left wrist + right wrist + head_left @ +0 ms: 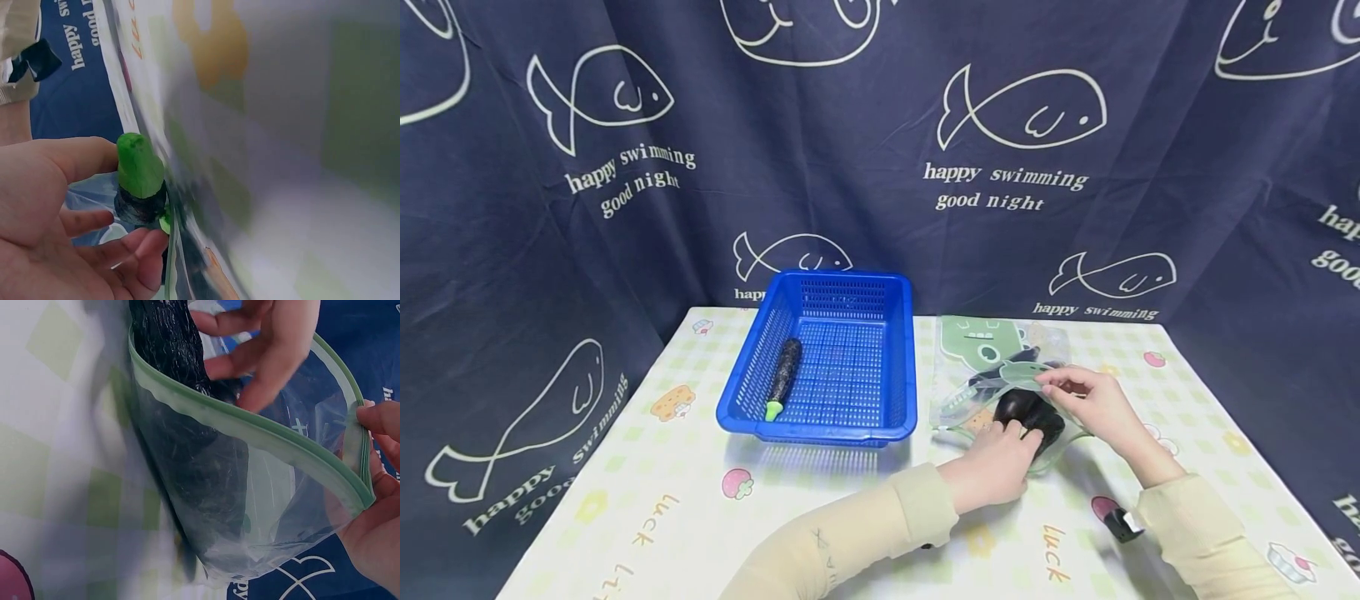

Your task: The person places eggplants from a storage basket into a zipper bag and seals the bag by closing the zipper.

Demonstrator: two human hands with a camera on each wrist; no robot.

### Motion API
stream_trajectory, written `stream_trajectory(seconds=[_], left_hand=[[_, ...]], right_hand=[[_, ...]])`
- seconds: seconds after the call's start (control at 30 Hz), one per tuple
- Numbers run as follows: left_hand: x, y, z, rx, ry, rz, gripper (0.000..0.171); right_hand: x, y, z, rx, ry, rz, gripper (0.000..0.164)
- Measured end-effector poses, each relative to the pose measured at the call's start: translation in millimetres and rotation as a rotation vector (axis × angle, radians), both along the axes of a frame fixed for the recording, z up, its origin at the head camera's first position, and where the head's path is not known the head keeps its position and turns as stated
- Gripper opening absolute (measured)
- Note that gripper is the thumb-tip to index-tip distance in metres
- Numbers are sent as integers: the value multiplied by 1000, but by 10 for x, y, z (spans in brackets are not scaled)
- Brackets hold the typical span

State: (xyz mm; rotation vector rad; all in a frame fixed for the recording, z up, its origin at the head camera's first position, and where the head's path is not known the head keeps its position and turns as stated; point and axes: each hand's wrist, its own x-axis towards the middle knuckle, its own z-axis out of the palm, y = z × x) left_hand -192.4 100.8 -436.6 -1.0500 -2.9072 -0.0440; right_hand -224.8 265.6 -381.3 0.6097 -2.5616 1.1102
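Note:
A clear zip bag [1024, 372] with a green rim lies on the table, its mouth open. My left hand [996, 462] holds a dark eggplant [1024, 407] at the bag's mouth. In the left wrist view, thumb and fingers close about the green stem end [139, 165], with another bit of green beside it. The right wrist view shows the eggplant [165, 347] partly over the rim, and a dark length inside the plastic. My right hand [1093, 404] pinches the bag's green edge [355, 444] between thumb and fingers. The far part of the eggplant is blurred by plastic.
A blue plastic basket [898, 358] stands left of the bag, with another eggplant [785, 373] along its left side. Green cartoon print [977, 340] on clear plastic lies behind my hands. A dark blue fish-patterned curtain [880, 167] hangs behind the checked tablecloth [820, 508].

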Motion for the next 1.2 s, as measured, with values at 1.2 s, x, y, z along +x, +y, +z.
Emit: stream_trajectory(seconds=[1.2], left_hand=[[315, -275, -83, 36, 73, -114, 40]], right_hand=[[97, -56, 99, 24, -8, -38, 15]])
